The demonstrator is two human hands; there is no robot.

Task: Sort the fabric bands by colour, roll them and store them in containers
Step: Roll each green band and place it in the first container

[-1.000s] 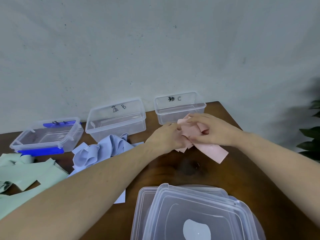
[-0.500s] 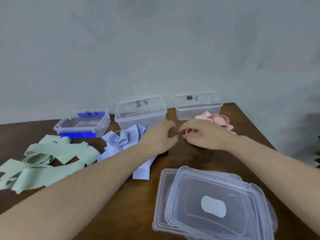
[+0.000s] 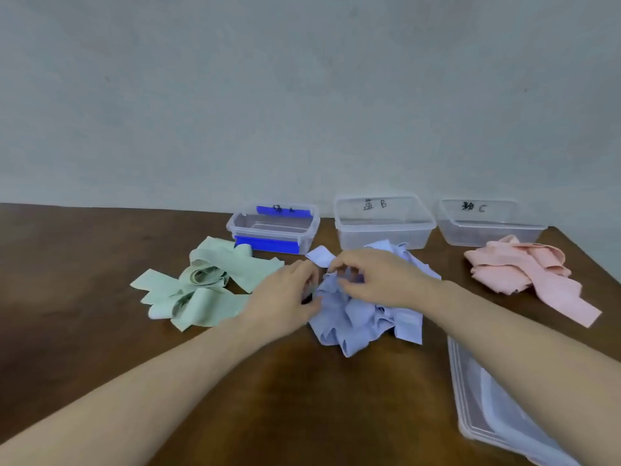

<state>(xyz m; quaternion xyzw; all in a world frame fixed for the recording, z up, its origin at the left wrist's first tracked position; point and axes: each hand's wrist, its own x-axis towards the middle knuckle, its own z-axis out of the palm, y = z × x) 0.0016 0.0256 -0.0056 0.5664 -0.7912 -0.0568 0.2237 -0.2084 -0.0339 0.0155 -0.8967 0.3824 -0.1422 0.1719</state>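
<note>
Head view shows both hands on the crumpled blue bands [image 3: 359, 314] mid-worktop, before container B [image 3: 384, 222]. The left hand [image 3: 285, 297] rests loosely curled; the right hand [image 3: 379, 277] pinches a soft fold. Best to free one limp strip fully, flatten it, then roll tightly

Single head-worn view, looking forward and down across the desk [image 3: 84, 264] toward the far wall [image 3: 302, 95], near enough for both forearms to fill the foreground.
</note>
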